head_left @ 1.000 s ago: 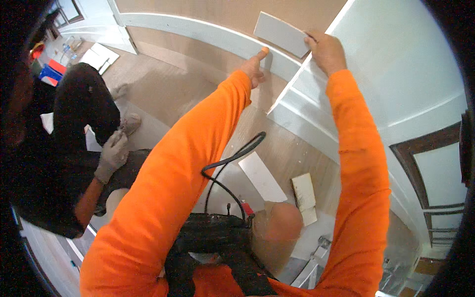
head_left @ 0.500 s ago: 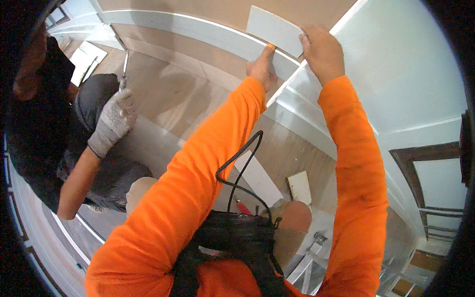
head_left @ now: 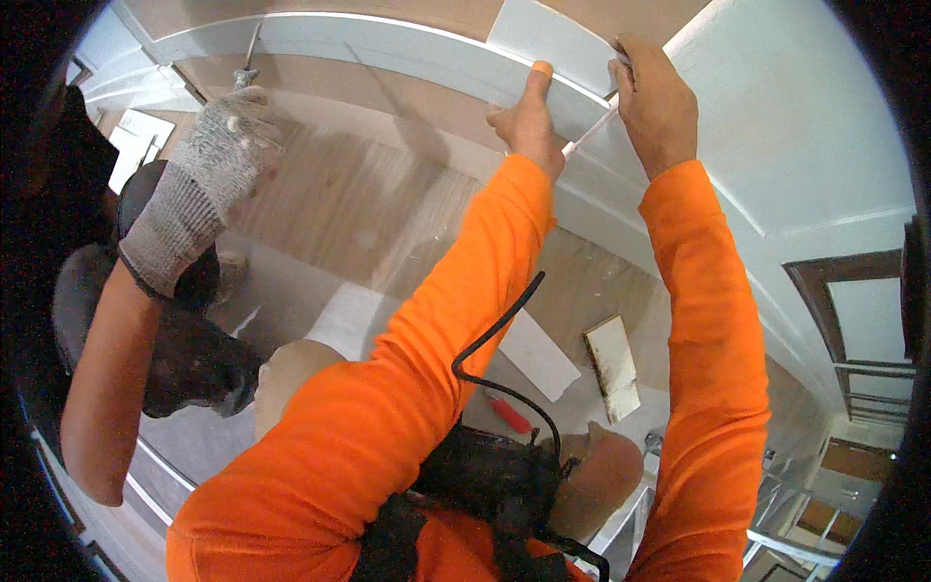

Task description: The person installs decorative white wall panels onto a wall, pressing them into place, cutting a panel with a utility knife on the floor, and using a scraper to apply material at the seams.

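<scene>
I hold both my arms up high, in orange sleeves. My left hand (head_left: 529,121) presses against the white trim board (head_left: 388,44) near the corner, with the thumb stretched up along the small white panel piece (head_left: 548,34) that sits above it; the fingers are curled at the lower edge of the trim, but I cannot tell if they really grip something. My right hand (head_left: 655,102) is closed on the edge of the same panel piece, where it meets the big white wall surface (head_left: 805,126). A thin pale strip runs between my two hands, and I cannot say what it is.

To my left another person's gloved hand (head_left: 199,184) reaches up to the trim board and holds a thin metal tool (head_left: 250,53) against it, just beside the board's lower edge.

What could go wrong, in my judgement: the panel piece is supported only by my hands, so if one hand slips, it can tilt out of the corner or fall down to the wooden floor (head_left: 320,209), where loose offcuts (head_left: 613,364) and a red tool (head_left: 509,415) already lie. The co-worker's pushing on the same board may shift it under my fingers. Also the black cable (head_left: 495,349) hanging on my chest could catch my elbow.
</scene>
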The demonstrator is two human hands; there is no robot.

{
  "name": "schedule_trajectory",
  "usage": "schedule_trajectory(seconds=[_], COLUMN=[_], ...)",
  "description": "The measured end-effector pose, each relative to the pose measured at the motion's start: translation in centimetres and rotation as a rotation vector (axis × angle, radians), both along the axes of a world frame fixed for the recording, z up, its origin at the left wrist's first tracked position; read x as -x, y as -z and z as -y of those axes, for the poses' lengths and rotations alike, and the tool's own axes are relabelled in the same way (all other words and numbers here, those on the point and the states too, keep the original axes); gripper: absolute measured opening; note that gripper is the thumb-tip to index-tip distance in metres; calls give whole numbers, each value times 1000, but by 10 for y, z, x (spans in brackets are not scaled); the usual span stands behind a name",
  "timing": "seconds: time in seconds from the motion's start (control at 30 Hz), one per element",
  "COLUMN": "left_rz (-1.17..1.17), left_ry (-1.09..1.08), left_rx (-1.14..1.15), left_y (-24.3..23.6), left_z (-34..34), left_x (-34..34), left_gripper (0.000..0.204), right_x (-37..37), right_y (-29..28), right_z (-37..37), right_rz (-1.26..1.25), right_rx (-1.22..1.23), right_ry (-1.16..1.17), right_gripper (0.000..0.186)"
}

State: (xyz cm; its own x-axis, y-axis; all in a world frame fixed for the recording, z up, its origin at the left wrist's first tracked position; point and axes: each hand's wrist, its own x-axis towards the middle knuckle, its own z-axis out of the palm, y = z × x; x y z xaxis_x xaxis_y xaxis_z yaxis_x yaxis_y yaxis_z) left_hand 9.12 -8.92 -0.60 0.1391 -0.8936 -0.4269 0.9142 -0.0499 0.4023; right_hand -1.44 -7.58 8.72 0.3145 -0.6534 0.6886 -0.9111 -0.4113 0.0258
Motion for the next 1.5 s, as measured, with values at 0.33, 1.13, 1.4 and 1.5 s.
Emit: schedule_trajectory(seconds=[0.33,1.13,1.4,1.5], left_rz=[75,417,483,565], left_ry=[-66,95,121,194], left_rx=[-21,-296,-42,140], left_y=[11,-14,16,16], left_z=[17,15,38,31], left_x=[9,-7,-22,-1], left_gripper=[107,101,95,95], right_x=[-8,-58,-72,-49], right_y=[10,133,125,166], right_z=[-2,-57,-28,-13], right_rz=[-146,1221,2249,2002], right_rx=[-66,90,-284,-160], right_ry=[198,332,-88,33], right_gripper=[22,24,36,48])
